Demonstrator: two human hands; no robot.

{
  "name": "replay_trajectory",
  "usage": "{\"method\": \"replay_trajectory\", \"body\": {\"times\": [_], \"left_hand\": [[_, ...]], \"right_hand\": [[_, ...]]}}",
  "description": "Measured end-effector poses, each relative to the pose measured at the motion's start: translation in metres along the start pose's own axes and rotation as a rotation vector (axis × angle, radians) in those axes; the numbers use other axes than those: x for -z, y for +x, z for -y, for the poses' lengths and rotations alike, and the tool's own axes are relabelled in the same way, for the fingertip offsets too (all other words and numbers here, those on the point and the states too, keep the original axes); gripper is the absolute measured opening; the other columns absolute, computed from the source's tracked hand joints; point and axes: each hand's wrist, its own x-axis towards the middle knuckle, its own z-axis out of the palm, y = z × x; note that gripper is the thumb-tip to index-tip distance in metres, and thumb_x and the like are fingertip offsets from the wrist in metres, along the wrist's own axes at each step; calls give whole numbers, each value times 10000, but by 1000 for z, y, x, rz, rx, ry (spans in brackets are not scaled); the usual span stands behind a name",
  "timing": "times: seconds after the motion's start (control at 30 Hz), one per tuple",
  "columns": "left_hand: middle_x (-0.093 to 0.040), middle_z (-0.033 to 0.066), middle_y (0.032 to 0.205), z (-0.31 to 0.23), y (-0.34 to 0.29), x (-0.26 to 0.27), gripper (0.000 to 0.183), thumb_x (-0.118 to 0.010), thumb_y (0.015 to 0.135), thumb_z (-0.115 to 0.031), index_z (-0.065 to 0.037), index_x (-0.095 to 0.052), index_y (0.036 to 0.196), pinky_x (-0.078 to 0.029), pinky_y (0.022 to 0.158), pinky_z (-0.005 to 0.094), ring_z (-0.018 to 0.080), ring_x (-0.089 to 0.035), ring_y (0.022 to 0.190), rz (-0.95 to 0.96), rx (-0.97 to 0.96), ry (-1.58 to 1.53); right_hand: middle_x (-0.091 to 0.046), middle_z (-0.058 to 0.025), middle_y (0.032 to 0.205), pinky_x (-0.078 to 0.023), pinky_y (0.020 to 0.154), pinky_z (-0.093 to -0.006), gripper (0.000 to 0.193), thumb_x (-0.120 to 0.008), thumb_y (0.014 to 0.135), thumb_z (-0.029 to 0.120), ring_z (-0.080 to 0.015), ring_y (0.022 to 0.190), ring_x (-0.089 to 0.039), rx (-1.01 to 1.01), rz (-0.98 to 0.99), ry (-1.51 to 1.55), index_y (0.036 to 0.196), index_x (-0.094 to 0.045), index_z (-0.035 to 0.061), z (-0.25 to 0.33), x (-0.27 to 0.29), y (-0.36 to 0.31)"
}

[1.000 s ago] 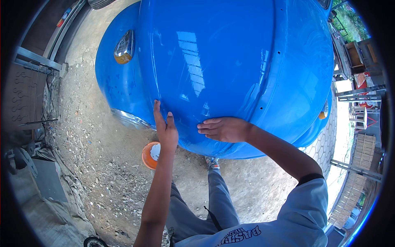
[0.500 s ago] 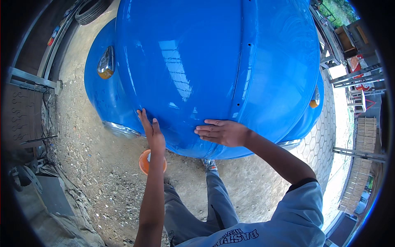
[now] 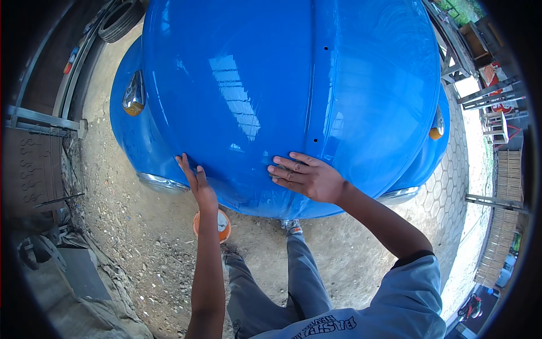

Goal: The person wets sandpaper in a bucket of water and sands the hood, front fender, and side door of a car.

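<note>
A glossy blue car hood [image 3: 237, 96] fills the upper middle, with a ridge and small dark holes down its centre. My left hand [image 3: 199, 183] lies along the hood's lower left edge, fingers stretched out and pointing up. Further right, near the ridge's lower end, my right hand [image 3: 307, 176] rests flat on the paint with its fingers spread, pointing left. Neither hand holds anything. Pale streaks show on the paint below the right hand. On the left fender sits a chrome turn signal [image 3: 134, 95] with an amber lens.
An orange bucket [image 3: 222, 233] stands on the dirt floor beneath my left forearm. At the back left lies a tyre [image 3: 120, 21]. A grey tarp [image 3: 56, 294] is heaped at the lower left. Hexagonal paving [image 3: 446, 169] and a bamboo screen [image 3: 504, 214] are at the right.
The fingers of my right hand have spread wider. My view has shifted slightly, so the hood sits further left. My left hand stays at the hood's edge.
</note>
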Motion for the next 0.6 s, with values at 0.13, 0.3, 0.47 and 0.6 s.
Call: {"method": "replay_trajectory", "body": {"times": [0.13, 0.3, 0.47, 0.6], "left_hand": [[54, 113, 1714, -6, 1, 3, 604, -377, 1072, -249, -131, -173, 1628, -60, 1263, 468, 300, 84, 1576, 41, 84, -37], [36, 108, 1715, -16, 3, -15, 609, -392, 1060, -237, -141, -189, 1626, -73, 1264, 456, 295, 39, 1577, 22, 95, -88], [16, 119, 1714, -8, 1, -13, 620, -423, 1050, -234, -133, -206, 1622, -80, 1262, 450, 296, 9, 1579, -68, 63, -48], [23, 127, 1713, -1, -2, -21, 630, -429, 1059, -264, -118, -191, 1624, -85, 1260, 466, 294, 31, 1578, -76, 22, -20]], "right_hand": [[-554, -17, 1489, -370, 1210, -366, 410, -571, 926, 77, -192, 1427, -461, 132, 15, 90, 1319, -663, 152, -69, 40, 13], [-611, -93, 1415, -414, 1158, -439, 452, -572, 876, -31, -303, 1349, -543, -506, -467, -293, 1294, -678, 104, -152, 68, 27], [-517, -33, 1524, -353, 1203, -433, 416, -572, 923, 44, -255, 1462, -415, -441, -239, -28, 1312, -676, 147, -9, 6, -19], [-463, 13, 1569, -285, 1246, -417, 404, -613, 908, 115, -217, 1502, -345, -232, 0, 52, 1305, -672, 165, 47, -11, -68]]}}
